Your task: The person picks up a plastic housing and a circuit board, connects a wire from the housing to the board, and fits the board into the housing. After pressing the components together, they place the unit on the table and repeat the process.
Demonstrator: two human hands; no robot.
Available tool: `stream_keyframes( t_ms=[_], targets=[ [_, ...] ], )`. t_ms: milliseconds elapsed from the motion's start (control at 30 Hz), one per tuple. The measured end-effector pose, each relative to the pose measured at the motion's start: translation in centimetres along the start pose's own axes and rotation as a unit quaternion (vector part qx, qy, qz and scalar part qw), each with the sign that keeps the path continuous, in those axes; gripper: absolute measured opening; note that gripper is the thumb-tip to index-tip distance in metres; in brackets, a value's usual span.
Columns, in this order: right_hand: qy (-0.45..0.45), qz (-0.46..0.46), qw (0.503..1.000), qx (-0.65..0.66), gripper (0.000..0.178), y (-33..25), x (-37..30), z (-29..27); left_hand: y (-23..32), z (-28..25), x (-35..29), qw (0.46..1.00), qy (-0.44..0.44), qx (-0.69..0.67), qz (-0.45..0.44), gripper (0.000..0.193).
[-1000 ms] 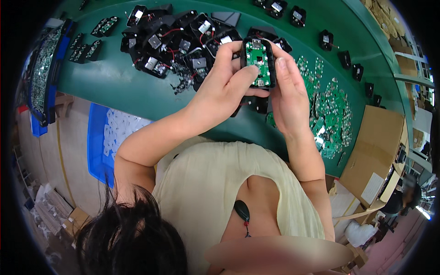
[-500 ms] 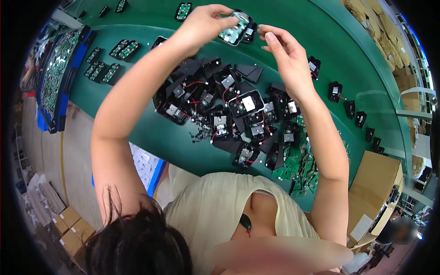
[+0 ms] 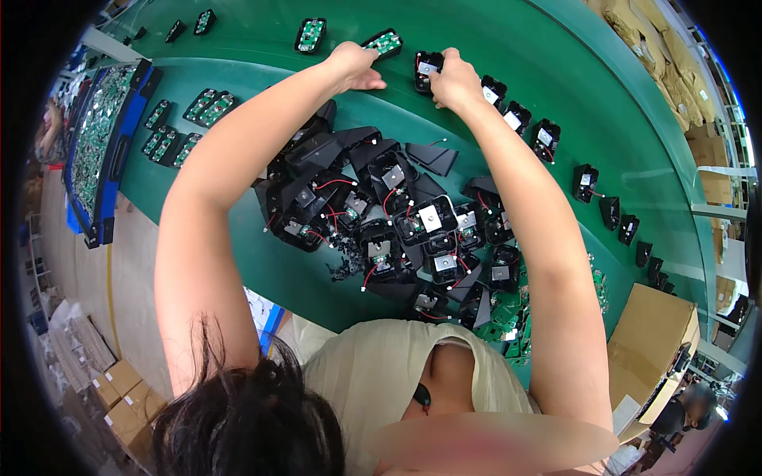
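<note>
My left hand (image 3: pixel 355 68) is at the far side of the bench, its fingers apart and holding nothing. Its thumb is at the near-left edge of a black plastic housing with a green circuit board (image 3: pixel 385 44), which sits on the green belt. A little to the right, my right hand (image 3: pixel 457 82) has its thumb and fingers around another black housing (image 3: pixel 429 65) with a grey metal block inside. Nearer me lies a heap of black housings (image 3: pixel 381 247) with metal blocks and red wires.
More black housings (image 3: pixel 545 136) line the belt (image 3: pixel 508 47), curving away to the right. Boarded housings (image 3: pixel 214 107) stand on the left of the bench. A blue-edged tray of circuit boards (image 3: pixel 99 143) is farther left. Loose green boards (image 3: pixel 508 317) and a cardboard box (image 3: pixel 647 341) are at right.
The boarded housing in my left hand has come down onto the belt, and those fingers have let go. My right hand, open before, has moved left and closed on a housing.
</note>
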State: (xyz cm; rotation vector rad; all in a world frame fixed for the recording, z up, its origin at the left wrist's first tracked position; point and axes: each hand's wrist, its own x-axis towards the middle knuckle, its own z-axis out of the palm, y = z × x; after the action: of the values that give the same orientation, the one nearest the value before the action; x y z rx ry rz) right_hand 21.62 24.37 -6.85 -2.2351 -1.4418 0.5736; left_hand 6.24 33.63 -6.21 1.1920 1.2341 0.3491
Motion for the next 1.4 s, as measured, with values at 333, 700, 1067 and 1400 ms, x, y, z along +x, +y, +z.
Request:
stream_keyframes(
  t_ms=[333, 700, 1067, 1400],
  targets=[
    [0.128, -0.433, 0.892, -0.01, 0.02, -1.9, -13.0, -5.2, -0.8, 1.2, -16.0, 0.957, -0.239, -0.002, 0.167, 0.046],
    [0.062, -0.391, 0.904, 0.158, 0.017, -0.6, -26.4, -5.8, -7.7, 4.4, -26.2, 0.909, -0.289, -0.298, 0.037, 0.025],
    [0.003, -0.32, 0.917, 0.237, 0.015, 2.7, -35.0, -5.7, -11.4, 7.4, -30.8, 0.939, -0.32, -0.09, 0.094, 0.032],
    [0.003, -0.112, 0.83, 0.546, 0.008, 7.6, -36.7, -6.5, -13.0, 9.8, -31.4, 0.843, -0.472, -0.247, -0.077, 0.043]
  ],
)
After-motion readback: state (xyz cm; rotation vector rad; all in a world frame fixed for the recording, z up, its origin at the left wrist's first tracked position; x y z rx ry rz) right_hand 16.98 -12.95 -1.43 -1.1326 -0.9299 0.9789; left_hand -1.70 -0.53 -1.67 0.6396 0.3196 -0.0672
